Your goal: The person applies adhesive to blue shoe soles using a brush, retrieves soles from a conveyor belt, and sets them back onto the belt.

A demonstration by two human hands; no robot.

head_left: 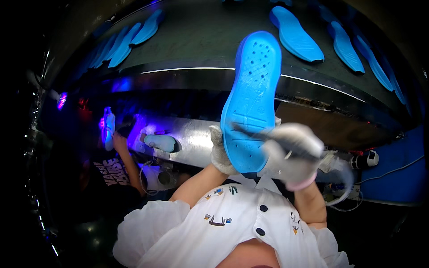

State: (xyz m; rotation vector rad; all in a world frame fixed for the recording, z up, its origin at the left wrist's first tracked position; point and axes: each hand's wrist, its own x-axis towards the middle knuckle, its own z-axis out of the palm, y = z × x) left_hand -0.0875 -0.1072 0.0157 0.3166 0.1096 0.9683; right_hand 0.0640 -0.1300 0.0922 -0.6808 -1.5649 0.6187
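A bright blue shoe sole [251, 100] is upright in front of me, its face with small holes and ridges turned up and partly glossy. Wrapped around its lower left edge is my left hand [220, 154], in a pale glove; the fingers behind the sole are hidden. My right hand [298, 143], also gloved and smeared by motion, is closed on a thin dark brush [250, 132]. The brush tip lies across the lower part of the sole, though blur hides its exact shape.
Beyond the sole runs a dark conveyor belt [205, 40] with a metal edge, carrying several blue soles [297, 35]. On the metal bench [196, 138] lies a pale sole [160, 143]. At left, a co-worker's hand [119, 142] is near another sole [108, 129]. A clear hose [346, 183] curves at right.
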